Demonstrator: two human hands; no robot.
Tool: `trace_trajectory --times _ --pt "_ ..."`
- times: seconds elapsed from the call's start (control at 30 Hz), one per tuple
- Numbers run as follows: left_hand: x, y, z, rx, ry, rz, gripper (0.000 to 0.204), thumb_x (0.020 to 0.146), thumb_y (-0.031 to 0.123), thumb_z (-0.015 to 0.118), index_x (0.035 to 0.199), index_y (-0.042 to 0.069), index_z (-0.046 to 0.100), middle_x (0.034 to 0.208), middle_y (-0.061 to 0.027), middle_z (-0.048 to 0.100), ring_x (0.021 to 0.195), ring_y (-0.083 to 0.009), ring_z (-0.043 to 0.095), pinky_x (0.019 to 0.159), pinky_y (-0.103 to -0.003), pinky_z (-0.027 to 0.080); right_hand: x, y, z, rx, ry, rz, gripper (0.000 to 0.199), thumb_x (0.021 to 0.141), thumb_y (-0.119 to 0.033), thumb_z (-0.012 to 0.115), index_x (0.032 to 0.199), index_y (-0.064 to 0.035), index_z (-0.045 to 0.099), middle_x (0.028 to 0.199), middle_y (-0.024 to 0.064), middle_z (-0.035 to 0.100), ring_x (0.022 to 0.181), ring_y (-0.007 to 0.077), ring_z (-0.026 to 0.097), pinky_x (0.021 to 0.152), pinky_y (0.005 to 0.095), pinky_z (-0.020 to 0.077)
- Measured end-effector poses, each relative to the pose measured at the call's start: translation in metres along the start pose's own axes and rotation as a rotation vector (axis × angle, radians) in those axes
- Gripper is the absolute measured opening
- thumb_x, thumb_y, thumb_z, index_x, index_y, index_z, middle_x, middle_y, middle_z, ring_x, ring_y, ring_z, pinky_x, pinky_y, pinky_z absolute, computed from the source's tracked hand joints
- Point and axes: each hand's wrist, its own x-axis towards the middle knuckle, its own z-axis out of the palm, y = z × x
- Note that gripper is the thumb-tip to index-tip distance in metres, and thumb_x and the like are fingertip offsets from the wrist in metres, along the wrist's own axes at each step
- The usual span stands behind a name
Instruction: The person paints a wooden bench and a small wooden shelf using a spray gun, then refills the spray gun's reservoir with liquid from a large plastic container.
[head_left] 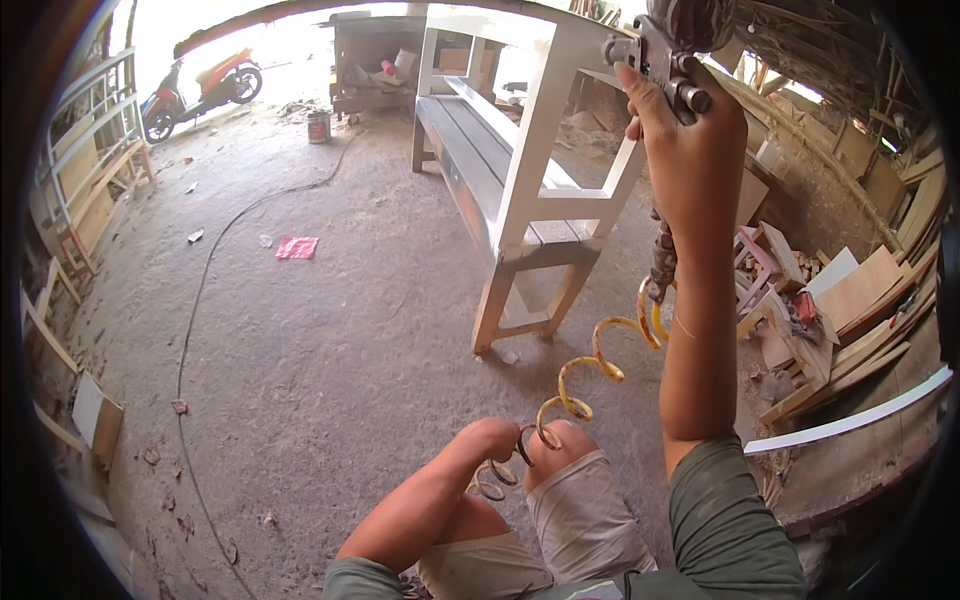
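My right hand is raised at the upper right, its fingers wrapped round a spray gun with a dark, paint-crusted cup on top. From the gun's lower end a yellow coiled air hose spirals down toward my knees. My left hand is closed beside my knee, with a coil of the hose passing at its fingers; the grip itself is partly hidden. Just beyond the gun stands a wooden bench, its frame coated white and its seat slats grey, with the lower legs bare wood.
A dark cable runs across the concrete floor, near a red wrapper and a paint can. Wood offcuts are piled on the right. Frames lean at the left; a motorbike stands at the far left.
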Motion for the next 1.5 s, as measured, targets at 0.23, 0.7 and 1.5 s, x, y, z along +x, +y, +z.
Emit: trace_trajectory --times 0.23,0.7,1.5 --pt "-0.002 -0.005 0.004 -0.06 0.05 0.001 0.021 0.069 0.005 0.066 0.087 -0.003 0.074 0.089 -0.0234 0.071 0.089 -0.0391 0.069 0.073 -0.046 0.054 -0.011 -0.008 0.017 -0.081 -0.028 0.093 0.024 0.091 -0.024 0.074 0.094 0.0001 0.069 0.069 0.0107 0.069 0.062 0.0252 0.069 0.064 0.0351 0.0512" --pt "-0.015 -0.004 0.006 -0.052 -0.016 -0.102 0.024 0.074 0.002 0.066 0.096 0.001 0.075 0.097 -0.0213 0.072 0.096 -0.0388 0.069 0.076 -0.046 0.055 -0.102 -0.011 0.036 -0.102 -0.281 0.262 0.022 0.092 -0.021 0.07 0.104 -0.0022 0.067 0.077 0.0159 0.071 0.072 0.0344 0.072 0.064 0.042 0.0519" --pt "-0.018 0.0 0.0 -0.046 -0.079 -0.207 0.024 0.074 0.003 0.066 0.096 0.003 0.076 0.101 -0.0202 0.072 0.098 -0.0371 0.069 0.078 -0.045 0.056 -0.246 0.075 0.003 -0.329 -0.496 0.643 0.036 0.089 -0.028 0.073 0.115 -0.0027 0.068 0.091 0.0245 0.071 0.088 0.0433 0.07 0.075 0.0474 0.0544"
